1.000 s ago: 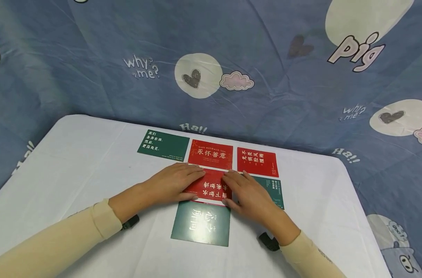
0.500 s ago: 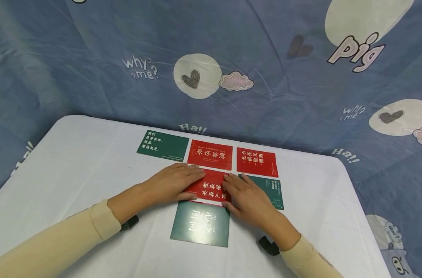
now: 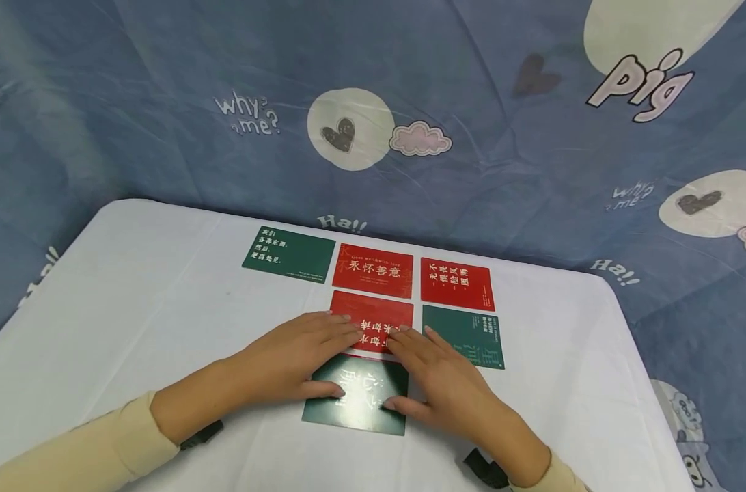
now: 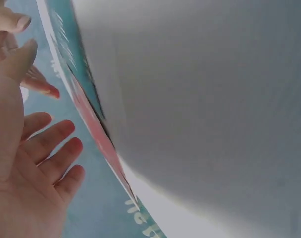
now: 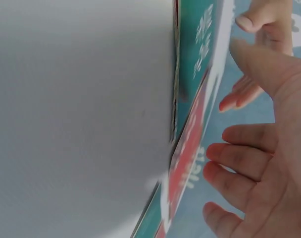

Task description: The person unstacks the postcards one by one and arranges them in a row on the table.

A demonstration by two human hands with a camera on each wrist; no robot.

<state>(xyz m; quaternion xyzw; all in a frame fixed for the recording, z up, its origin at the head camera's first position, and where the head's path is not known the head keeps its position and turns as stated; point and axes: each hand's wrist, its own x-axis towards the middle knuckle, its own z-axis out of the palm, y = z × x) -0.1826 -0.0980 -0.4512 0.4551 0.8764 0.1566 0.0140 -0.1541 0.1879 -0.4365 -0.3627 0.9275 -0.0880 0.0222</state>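
My left hand (image 3: 293,355) hovers at the left side of two cards, fingers stretched and holding nothing. Opposite it is my right hand (image 3: 447,379), likewise extended, its fingertips over the right side. Between them lie a red card (image 3: 373,304) with white characters and, nearer me, a glossy green card (image 3: 330,411). Both wrist views show a gap between the fingers and the cards. In the right wrist view, the green card's edge (image 5: 175,99) looks layered, like a stack. My fingers hide parts of both cards.
Along the far edge of the white-covered table (image 3: 164,287) lie a green card (image 3: 289,256), a red card (image 3: 373,263) and another red card (image 3: 456,283). Another green card (image 3: 462,335) lies right of the middle red one. A blue printed cloth (image 3: 225,171) hangs behind.
Both hands have drawn back toward me from the middle red card and lifted off it, uncovering its upper part. Their thumbs are now over the near green card. The cards appear unmoved.
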